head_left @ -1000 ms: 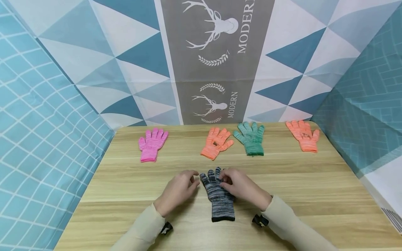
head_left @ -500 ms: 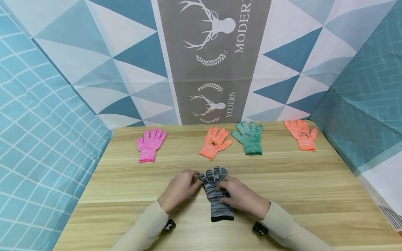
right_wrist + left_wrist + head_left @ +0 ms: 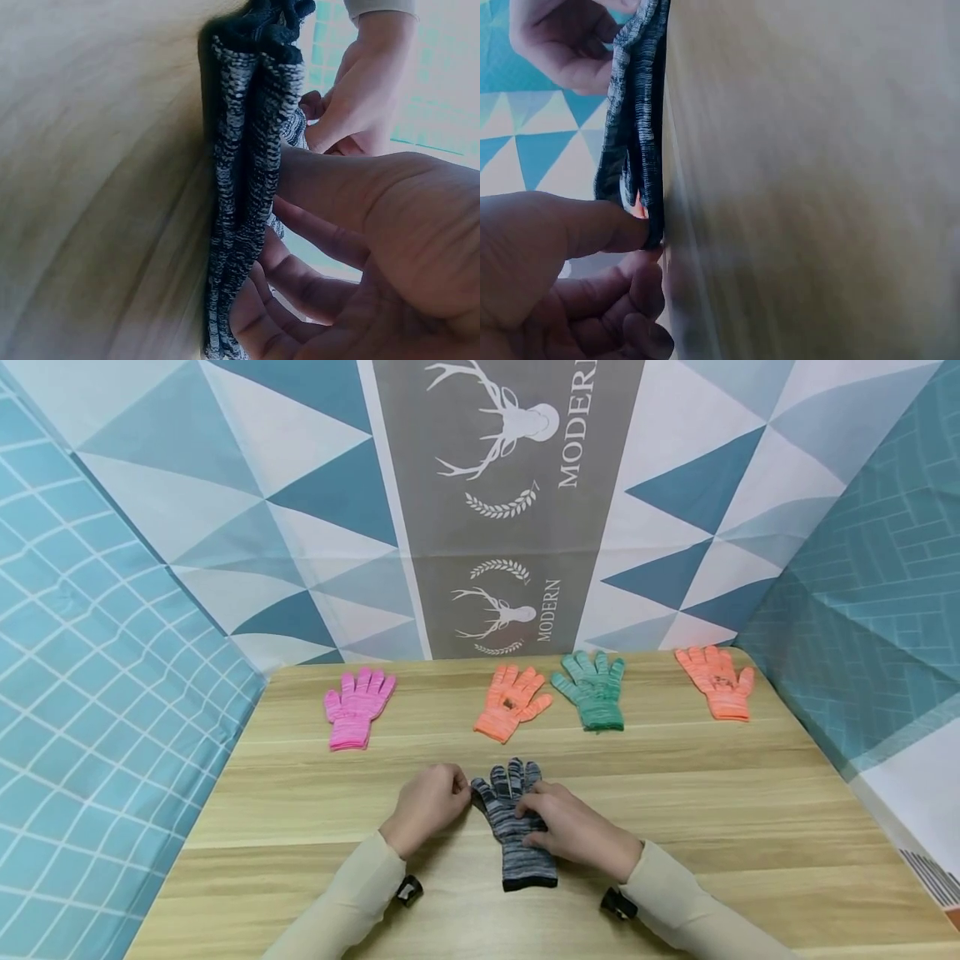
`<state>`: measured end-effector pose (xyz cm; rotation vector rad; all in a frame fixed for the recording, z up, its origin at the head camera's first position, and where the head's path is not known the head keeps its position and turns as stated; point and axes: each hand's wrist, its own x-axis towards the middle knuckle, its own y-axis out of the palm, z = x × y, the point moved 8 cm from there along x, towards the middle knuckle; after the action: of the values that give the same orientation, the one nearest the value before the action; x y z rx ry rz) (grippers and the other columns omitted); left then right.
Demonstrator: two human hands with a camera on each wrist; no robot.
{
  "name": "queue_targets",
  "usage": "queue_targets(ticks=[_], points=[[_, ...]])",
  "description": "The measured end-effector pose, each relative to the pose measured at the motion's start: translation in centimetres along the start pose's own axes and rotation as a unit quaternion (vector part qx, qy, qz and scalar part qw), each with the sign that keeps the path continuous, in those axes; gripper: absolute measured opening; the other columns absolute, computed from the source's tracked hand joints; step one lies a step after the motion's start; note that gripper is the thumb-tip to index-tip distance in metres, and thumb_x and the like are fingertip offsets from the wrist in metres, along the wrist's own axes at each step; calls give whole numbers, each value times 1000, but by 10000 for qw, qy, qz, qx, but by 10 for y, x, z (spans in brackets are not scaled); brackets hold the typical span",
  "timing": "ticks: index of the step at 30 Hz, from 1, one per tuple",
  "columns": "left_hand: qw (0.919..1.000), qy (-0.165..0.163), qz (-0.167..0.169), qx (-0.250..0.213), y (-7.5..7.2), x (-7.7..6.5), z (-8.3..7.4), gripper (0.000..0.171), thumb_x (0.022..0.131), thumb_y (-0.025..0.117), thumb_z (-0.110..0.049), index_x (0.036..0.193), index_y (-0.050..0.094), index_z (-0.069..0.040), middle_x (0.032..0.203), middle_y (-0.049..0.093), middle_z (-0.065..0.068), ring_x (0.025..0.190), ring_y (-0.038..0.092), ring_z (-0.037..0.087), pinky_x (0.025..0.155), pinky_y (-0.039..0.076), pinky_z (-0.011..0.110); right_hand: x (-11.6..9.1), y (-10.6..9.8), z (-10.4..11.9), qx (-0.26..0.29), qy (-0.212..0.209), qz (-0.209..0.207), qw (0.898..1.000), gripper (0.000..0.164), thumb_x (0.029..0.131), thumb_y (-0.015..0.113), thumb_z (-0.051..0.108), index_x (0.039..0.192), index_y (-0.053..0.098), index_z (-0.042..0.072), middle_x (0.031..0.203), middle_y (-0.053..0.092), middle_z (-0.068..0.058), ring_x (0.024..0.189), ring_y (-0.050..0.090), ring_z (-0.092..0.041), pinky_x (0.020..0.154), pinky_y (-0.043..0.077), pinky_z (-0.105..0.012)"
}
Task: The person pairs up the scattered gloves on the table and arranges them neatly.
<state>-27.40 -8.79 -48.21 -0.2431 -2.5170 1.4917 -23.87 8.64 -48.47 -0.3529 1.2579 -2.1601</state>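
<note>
A grey-and-black striped knit glove (image 3: 517,839) lies flat on the wooden table, its dark cuff towards me. My left hand (image 3: 429,803) pinches the tip of its leftmost finger between thumb and index finger, as the left wrist view shows up close. My right hand (image 3: 581,828) rests on the glove's palm from the right side, thumb and fingers apart and loosely bent, pressing on the knit. In the right wrist view the glove (image 3: 259,142) shows two layers at the cuff. Part of its right side is hidden under my right hand.
Along the back of the wooden table (image 3: 300,827) lie a pink glove (image 3: 358,710), an orange glove (image 3: 510,702), a green glove (image 3: 596,693) and another orange glove (image 3: 720,685). A patterned cloth (image 3: 315,510) hangs behind the table's far edge.
My left hand closes from a looser reach onto the glove's leftmost fingertip. My right hand moves down from the glove's fingers to its palm. The glove stays nearly in place.
</note>
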Motion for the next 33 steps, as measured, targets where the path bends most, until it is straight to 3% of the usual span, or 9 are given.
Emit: queue_targets(ticks=[4,8,12,15,18,20,23,28,33], points=[[10000,-53,29,-51,0,2,4,15,87,75,-14,75,66,-18,69,62,-6,61,54,9,54,48,29,1,1,-1,-25,51,28,10000,28,86,84,20,111,74,12,105,62,1,94,59,-15,81,53,-35],[9990,334,-169,-238,-6,4,-6,10,90,75,-9,85,68,-16,76,63,-6,67,56,8,60,51,26,2,1,-2,-73,28,53,10000,27,86,85,20,110,74,12,104,62,1,93,59,-15,80,53,-35],[9890,1408,-442,-64,-14,0,-32,13,91,75,-7,104,74,-9,98,72,2,85,69,14,77,59,28,2,2,-3,-122,50,76,9999,27,86,85,20,109,74,13,104,62,1,93,59,-15,80,53,-35],[9701,2355,-413,418,-13,-11,-53,25,90,76,-9,115,75,-6,114,73,7,103,70,21,90,59,35,3,2,-3,-164,65,89,9998,27,86,84,21,109,73,13,105,62,1,94,59,-15,81,53,-35],[9535,2886,-376,789,-10,-22,-65,28,91,76,-12,118,76,-6,121,72,7,112,67,24,96,57,39,3,1,-3,-184,56,96,9998,27,87,84,22,110,73,13,105,62,1,94,59,-15,81,52,-34],[9515,2892,-438,954,-11,-24,-65,29,90,77,-13,118,76,-5,123,71,8,113,66,25,98,56,41,4,1,-2,-160,74,104,9998,27,87,84,22,110,73,13,106,62,0,95,59,-16,81,53,-35],[9598,2561,-435,1060,-11,-22,-56,30,88,79,-14,116,76,-2,120,71,10,110,67,27,97,56,41,4,1,-4,-134,147,116,9997,27,87,84,22,110,73,14,106,62,1,95,59,-16,81,53,-35],[9719,2073,-22,1115,-7,-18,-40,28,89,78,-18,112,76,-2,114,73,13,102,69,30,94,57,43,5,2,-4,-155,161,143,9996,27,86,85,22,110,73,14,107,63,1,97,60,-17,83,53,-37],[9687,2213,82,1124,-10,-23,-45,29,91,77,-20,114,76,-2,119,72,15,106,70,31,96,57,45,4,1,-2,-156,122,143,9997,28,86,85,22,109,73,14,106,63,1,96,60,-17,83,53,-36]])
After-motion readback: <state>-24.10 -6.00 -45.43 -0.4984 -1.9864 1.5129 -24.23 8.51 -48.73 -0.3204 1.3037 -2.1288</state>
